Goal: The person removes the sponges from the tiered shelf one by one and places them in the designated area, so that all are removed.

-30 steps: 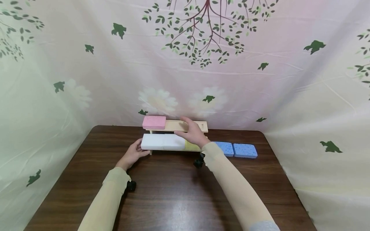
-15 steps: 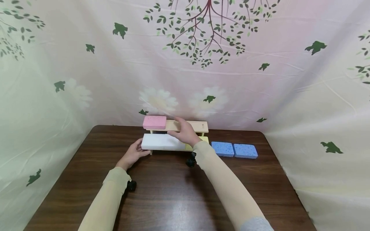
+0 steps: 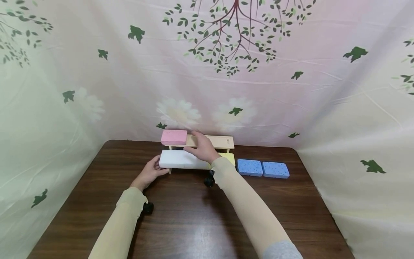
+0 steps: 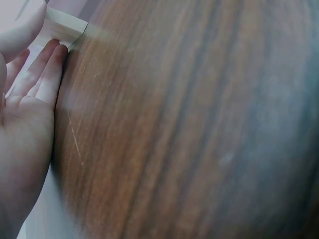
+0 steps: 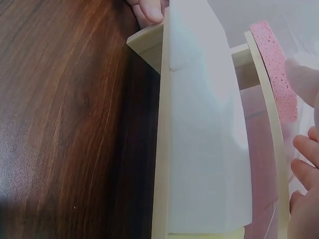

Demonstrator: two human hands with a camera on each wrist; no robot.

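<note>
A two-step wooden shelf (image 3: pixel 220 142) stands at the back of the table. On its upper board, at the left end, lies a pink sponge (image 3: pixel 174 137). White sponges (image 3: pixel 181 159) and a yellow sponge (image 3: pixel 230 157) form a row on the lower board. My left hand (image 3: pixel 149 173) holds the shelf's left end, thumb along the front, fingers round the side. My right hand (image 3: pixel 204 148) hovers over the row with fingers spread, pointing left and holding nothing. In the right wrist view its thumb (image 5: pixel 303 79) overlaps the pink sponge (image 5: pixel 274 69).
Two blue speckled sponges (image 3: pixel 263 168) lie side by side on the dark wooden table (image 3: pixel 184 216), right of the shelf. A printed cloth backdrop (image 3: pixel 258 118) hangs close behind the shelf and along both sides.
My right hand has moved left along the shelf toward the pink sponge, uncovering the yellow sponge and a blue one. My left hand stays at the shelf's left end.
</note>
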